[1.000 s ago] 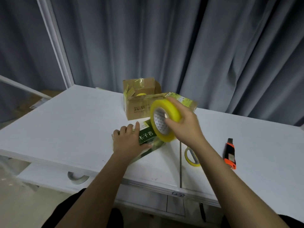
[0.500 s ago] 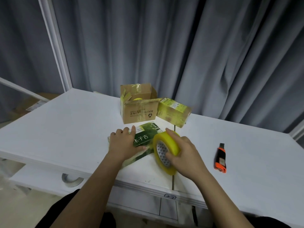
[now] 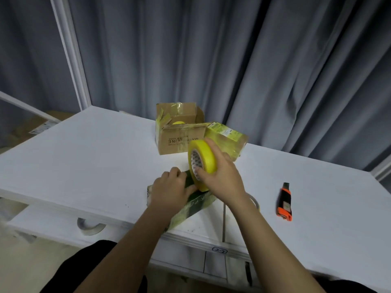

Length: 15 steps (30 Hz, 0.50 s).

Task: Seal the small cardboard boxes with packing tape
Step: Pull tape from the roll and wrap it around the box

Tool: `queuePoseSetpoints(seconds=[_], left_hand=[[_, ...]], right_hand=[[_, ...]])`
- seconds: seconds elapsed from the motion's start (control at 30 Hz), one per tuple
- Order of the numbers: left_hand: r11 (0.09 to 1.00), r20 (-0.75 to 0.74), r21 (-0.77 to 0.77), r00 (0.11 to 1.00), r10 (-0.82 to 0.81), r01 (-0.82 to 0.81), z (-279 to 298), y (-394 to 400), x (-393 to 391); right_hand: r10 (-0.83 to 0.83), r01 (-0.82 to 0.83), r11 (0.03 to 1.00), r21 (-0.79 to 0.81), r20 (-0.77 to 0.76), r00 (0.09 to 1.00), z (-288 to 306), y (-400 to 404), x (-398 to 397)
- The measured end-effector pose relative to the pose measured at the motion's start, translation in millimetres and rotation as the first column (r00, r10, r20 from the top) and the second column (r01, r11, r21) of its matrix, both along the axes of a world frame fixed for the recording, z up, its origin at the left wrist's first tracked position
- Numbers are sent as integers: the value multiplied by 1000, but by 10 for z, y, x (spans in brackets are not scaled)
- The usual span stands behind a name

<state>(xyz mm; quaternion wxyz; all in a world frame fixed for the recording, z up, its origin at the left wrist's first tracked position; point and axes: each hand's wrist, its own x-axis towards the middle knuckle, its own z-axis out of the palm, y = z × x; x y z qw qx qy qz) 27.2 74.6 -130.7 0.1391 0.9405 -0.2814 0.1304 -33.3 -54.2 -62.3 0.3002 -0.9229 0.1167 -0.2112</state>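
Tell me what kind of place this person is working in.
Probably a makeshift packing station in a curtained room. A white table holds taped cardboard boxes, the right hand holds a yellow tape roll, and an orange utility knife lies nearby; grey curtains hang behind.

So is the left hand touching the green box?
Touching. The head view shows the left hand pressed on top of the green box, holding it down.

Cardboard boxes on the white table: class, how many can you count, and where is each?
3. Open brown cardboard box at the back; yellow-taped box right of it; green printed box under the hands. Others may be hidden.
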Motion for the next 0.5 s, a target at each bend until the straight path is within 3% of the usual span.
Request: queuePoseSetpoints(seconds=[0.1,0.17,0.37,0.5], left_hand=[[982,-118,175,992,-45,65,-106,37,-145],[964,-109,257,993,-38,65,-152,58,-140],[967,-31,252,999,-19,26,-137,61,-104],[963,-79,261,996,-42,61,-122,41,-72]], right_hand=[[47,-60,990,128,103,994,-114,-21,-142],[92,-107,977,183,92,992,-62,-88,-166],[50,-63,970,234,59,997,447,-209,-354],[62,-44,977,207,-81,995,197,-274,-807]])
